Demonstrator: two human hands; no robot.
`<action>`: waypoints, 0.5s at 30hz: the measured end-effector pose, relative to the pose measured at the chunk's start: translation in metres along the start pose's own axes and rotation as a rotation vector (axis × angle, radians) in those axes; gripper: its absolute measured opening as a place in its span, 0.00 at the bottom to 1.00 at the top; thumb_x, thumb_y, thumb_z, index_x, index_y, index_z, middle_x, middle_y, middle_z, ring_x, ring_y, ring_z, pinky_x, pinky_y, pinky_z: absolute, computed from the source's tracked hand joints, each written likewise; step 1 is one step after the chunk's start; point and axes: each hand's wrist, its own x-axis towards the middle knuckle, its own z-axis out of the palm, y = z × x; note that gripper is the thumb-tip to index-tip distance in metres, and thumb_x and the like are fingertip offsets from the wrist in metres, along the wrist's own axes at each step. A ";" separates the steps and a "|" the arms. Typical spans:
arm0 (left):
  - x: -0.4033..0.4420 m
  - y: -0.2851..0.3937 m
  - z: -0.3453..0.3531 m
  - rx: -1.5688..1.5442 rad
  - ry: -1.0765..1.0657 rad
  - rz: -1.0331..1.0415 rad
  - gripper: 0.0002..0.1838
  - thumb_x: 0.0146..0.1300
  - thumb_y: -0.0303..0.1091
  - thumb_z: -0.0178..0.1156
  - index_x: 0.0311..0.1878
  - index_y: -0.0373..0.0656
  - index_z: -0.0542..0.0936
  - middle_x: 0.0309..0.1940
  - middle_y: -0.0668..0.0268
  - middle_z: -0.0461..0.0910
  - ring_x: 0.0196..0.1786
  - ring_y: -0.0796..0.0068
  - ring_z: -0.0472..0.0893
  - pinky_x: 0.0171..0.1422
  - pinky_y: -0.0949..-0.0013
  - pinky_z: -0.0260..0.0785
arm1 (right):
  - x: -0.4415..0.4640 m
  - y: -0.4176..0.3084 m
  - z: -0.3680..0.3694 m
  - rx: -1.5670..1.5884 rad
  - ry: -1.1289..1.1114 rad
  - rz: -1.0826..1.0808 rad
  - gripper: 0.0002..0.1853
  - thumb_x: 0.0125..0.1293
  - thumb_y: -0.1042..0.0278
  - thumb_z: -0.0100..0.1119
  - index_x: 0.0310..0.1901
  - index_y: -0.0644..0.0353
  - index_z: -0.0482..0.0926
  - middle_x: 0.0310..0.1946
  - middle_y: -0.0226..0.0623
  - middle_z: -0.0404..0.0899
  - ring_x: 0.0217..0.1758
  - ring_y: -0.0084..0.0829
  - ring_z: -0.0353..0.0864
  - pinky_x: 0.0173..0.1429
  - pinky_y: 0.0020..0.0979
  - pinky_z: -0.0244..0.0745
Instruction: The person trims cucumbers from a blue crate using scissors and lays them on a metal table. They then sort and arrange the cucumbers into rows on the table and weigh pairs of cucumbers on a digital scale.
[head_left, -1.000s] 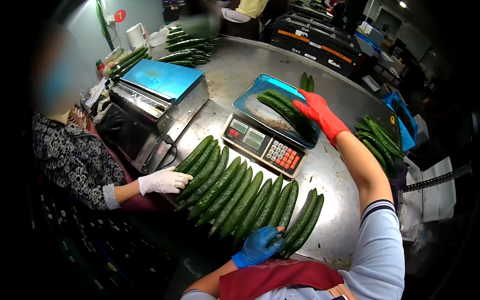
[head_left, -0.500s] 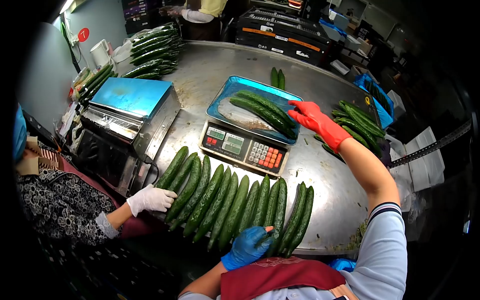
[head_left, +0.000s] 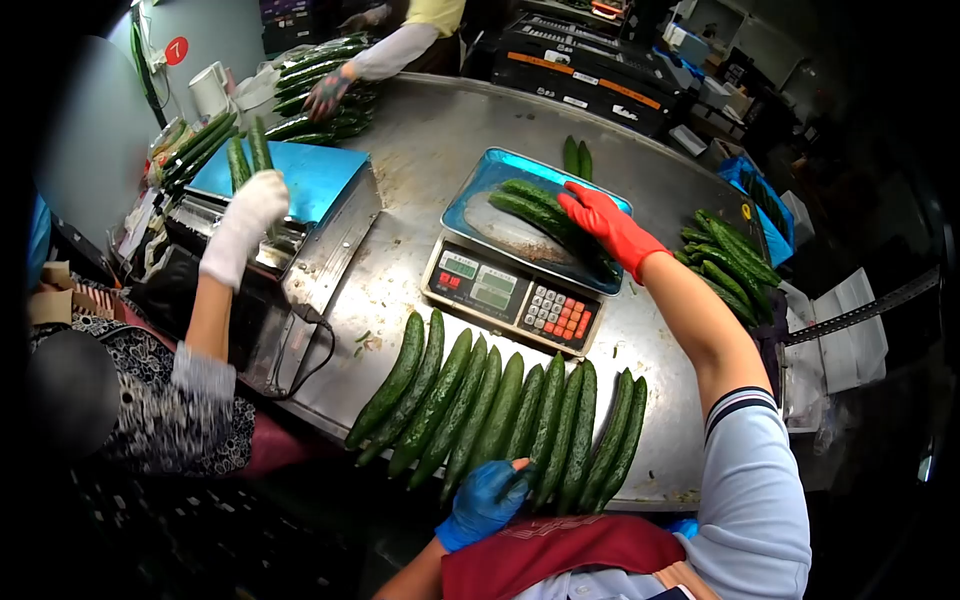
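Note:
My right hand, in a red glove, lies over the cucumbers on the blue tray of the scale; its fingers are extended and touch the upper one. In a blue glove with a bare fingertip showing, my left hand rests at the lower ends of the row of cucumbers along the near table edge. Its fingers are curled, and what they hold, if anything, is hidden. Two more cucumbers lie side by side at the right end of the row.
At left, a co-worker's white-gloved hand holds two cucumbers over a blue-topped machine. Another person's hand reaches to wrapped cucumbers at the back left. Loose cucumbers lie at right; black crates stand behind the metal table.
The co-worker's white-gloved hand has left the row and lifted two cucumbers to the machine. Another person's arm has reached in at the back. My right hand has moved onto the cucumbers on the scale.

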 end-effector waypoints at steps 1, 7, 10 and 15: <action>0.000 -0.002 -0.001 -0.008 -0.007 -0.003 0.16 0.61 0.33 0.61 0.51 0.37 0.79 0.37 0.55 0.80 0.39 0.56 0.80 0.44 0.63 0.72 | 0.001 0.003 -0.005 -0.034 0.059 -0.006 0.26 0.68 0.55 0.54 0.61 0.65 0.70 0.54 0.54 0.77 0.59 0.50 0.75 0.59 0.39 0.71; 0.010 -0.010 -0.004 -0.028 -0.048 -0.059 0.16 0.63 0.32 0.59 0.52 0.36 0.78 0.38 0.57 0.81 0.39 0.61 0.81 0.43 0.66 0.72 | -0.007 0.021 -0.034 -0.154 0.188 -0.050 0.22 0.67 0.58 0.51 0.55 0.67 0.76 0.49 0.56 0.79 0.54 0.53 0.78 0.57 0.41 0.73; 0.020 -0.008 0.000 -0.016 -0.043 -0.058 0.14 0.60 0.30 0.61 0.49 0.36 0.80 0.37 0.54 0.81 0.40 0.55 0.81 0.45 0.63 0.73 | -0.024 0.000 -0.032 -0.361 0.131 -0.037 0.19 0.65 0.54 0.52 0.39 0.63 0.82 0.37 0.52 0.82 0.43 0.55 0.80 0.49 0.46 0.75; 0.038 -0.002 0.011 0.069 -0.062 0.006 0.15 0.62 0.29 0.59 0.52 0.37 0.79 0.40 0.56 0.82 0.40 0.62 0.82 0.46 0.67 0.73 | -0.053 -0.037 -0.001 -0.619 -0.001 -0.097 0.19 0.62 0.51 0.56 0.27 0.60 0.81 0.27 0.48 0.80 0.33 0.52 0.80 0.40 0.48 0.75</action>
